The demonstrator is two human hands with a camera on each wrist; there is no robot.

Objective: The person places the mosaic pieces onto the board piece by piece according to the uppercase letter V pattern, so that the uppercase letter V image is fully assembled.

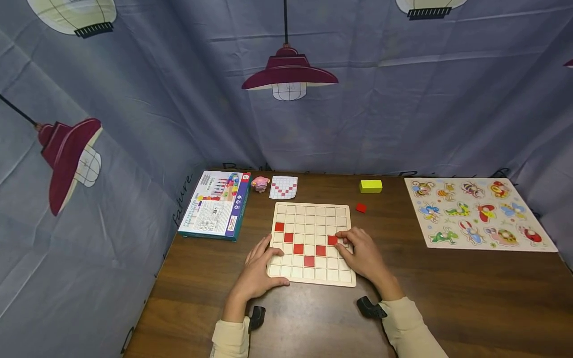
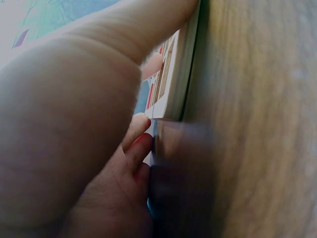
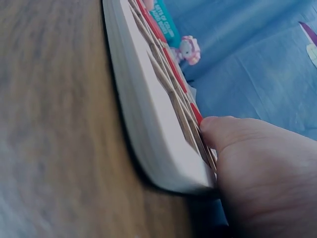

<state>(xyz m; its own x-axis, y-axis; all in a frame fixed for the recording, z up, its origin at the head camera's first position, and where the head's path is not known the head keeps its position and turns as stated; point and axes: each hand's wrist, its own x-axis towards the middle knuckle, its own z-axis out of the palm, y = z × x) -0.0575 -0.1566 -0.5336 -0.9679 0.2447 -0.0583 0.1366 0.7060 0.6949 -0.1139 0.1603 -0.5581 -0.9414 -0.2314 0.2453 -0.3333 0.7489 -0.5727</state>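
Note:
A pale wooden grid board (image 1: 312,219) lies on the table with several red square tiles in its cells, forming a V. My left hand (image 1: 256,273) rests at its near left corner, the index finger over the left rim and the thumb along the near edge. On the right side of the grid, my right hand (image 1: 364,253) has thumb and index finger at opposite corners of a red tile (image 1: 332,240), pinching it at its cell. The right thumb (image 3: 230,130) meets the red edge in the right wrist view. Its other fingers are hidden there.
A loose red tile (image 1: 360,208) and a yellow-green block (image 1: 370,186) lie beyond the board. A pattern card (image 1: 283,187), a pink figurine (image 1: 260,184) and a boxed set (image 1: 215,204) stand at the back left. An insect puzzle board (image 1: 481,214) lies at right.

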